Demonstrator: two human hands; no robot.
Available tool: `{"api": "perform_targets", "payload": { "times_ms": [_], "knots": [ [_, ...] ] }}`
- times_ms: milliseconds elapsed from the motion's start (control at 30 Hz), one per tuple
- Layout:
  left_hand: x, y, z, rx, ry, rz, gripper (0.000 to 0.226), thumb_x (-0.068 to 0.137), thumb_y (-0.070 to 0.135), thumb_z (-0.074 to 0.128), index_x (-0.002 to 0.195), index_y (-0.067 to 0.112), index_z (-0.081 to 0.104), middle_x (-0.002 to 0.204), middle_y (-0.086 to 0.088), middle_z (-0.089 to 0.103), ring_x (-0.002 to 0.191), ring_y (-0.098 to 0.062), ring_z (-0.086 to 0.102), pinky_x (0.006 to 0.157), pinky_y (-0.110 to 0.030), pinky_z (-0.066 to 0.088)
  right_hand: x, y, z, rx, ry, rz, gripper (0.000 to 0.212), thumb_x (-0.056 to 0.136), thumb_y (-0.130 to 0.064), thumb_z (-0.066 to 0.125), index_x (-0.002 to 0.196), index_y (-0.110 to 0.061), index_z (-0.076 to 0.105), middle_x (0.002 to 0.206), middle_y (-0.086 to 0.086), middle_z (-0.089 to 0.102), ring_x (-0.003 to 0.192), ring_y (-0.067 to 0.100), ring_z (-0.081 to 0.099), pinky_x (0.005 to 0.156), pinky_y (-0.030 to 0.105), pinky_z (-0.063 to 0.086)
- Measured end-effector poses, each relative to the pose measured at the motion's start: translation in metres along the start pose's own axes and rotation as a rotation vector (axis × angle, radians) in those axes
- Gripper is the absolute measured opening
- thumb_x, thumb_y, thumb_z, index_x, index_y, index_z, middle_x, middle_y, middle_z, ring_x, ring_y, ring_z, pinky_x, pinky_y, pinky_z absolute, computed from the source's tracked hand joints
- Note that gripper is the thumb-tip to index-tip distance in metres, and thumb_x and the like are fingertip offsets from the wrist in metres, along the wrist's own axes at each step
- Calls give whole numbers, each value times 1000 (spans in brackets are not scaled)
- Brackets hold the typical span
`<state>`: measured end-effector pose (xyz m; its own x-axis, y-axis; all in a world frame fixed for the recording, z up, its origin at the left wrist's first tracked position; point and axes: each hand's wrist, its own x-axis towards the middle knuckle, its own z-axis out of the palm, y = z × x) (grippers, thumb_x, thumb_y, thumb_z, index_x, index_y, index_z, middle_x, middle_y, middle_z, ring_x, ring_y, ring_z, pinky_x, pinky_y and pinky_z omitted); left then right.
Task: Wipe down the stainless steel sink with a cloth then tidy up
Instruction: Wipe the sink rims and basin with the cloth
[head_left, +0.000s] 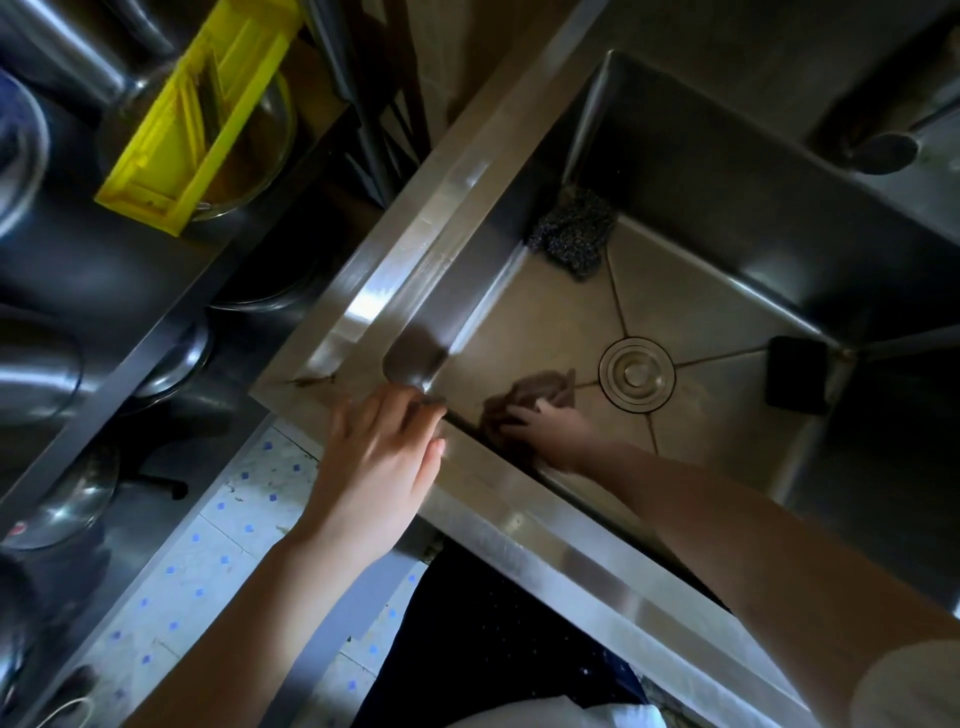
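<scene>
A deep stainless steel sink fills the middle and right of the head view. Down on its floor my right hand presses a brown cloth against the steel near the front wall, left of the round drain. The fingers lie fairly flat on the cloth. My left hand rests on the sink's front rim near its left corner, fingers bent over the edge. The hand is blurred.
A dark steel-wool scourer lies in the sink's far left corner. A black sponge sits at the right of the floor. Left of the sink, shelves hold metal bowls and a yellow plastic tray. Tiled floor shows below.
</scene>
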<state>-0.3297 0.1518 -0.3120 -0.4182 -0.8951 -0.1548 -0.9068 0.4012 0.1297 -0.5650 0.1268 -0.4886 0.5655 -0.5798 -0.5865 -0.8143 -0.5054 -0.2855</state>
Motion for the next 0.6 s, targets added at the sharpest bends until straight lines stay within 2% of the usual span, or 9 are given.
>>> {"api": "perform_targets", "payload": {
  "times_ms": [67, 133, 267, 367, 467, 600],
  "knots": [
    [0, 0, 1, 16, -19, -2, 30, 93, 26, 39, 106, 13, 62, 107, -10, 58, 95, -31, 55, 78, -44, 42, -17, -5, 10, 79, 7, 54, 56, 89, -7, 51, 140, -28, 41, 150, 2, 32, 114, 32, 47, 81, 41, 50],
    [0, 1, 1, -16, 6, -29, 30, 91, 27, 39, 103, 13, 63, 104, -10, 58, 83, -31, 54, 75, -43, 43, -32, -6, 15, 190, 6, 153, 53, 90, -6, 48, 139, -28, 44, 147, 0, 36, 111, 30, 48, 86, 41, 49],
    [-2, 3, -1, -24, 32, -33, 34, 88, 33, 37, 102, 15, 62, 102, -7, 58, 75, -29, 52, 74, -42, 44, -58, -4, 15, 428, -42, 315, 40, 91, -10, 48, 126, -23, 61, 134, 4, 50, 117, 27, 53, 95, 32, 43],
    [-4, 6, -5, -12, 27, -34, 39, 88, 35, 36, 104, 14, 64, 103, -9, 60, 75, -31, 55, 76, -44, 45, -79, 1, 14, 620, -98, 423, 28, 86, -8, 55, 109, -10, 70, 112, 13, 67, 99, 27, 62, 81, 30, 46],
    [-5, 9, -10, 0, -6, -30, 44, 88, 37, 34, 108, 13, 64, 107, -11, 60, 80, -34, 58, 79, -46, 45, -101, 9, 14, 816, -171, 486, 17, 83, 1, 58, 92, 6, 70, 87, 15, 67, 81, 19, 58, 70, 27, 39],
    [-8, 12, -10, 9, -79, -34, 53, 90, 41, 26, 118, 12, 60, 116, -11, 57, 96, -35, 57, 85, -47, 41, -124, 17, 20, 877, -203, 513, 10, 83, 3, 59, 80, -1, 68, 84, 18, 62, 83, 22, 57, 71, 29, 38]
  ]
}}
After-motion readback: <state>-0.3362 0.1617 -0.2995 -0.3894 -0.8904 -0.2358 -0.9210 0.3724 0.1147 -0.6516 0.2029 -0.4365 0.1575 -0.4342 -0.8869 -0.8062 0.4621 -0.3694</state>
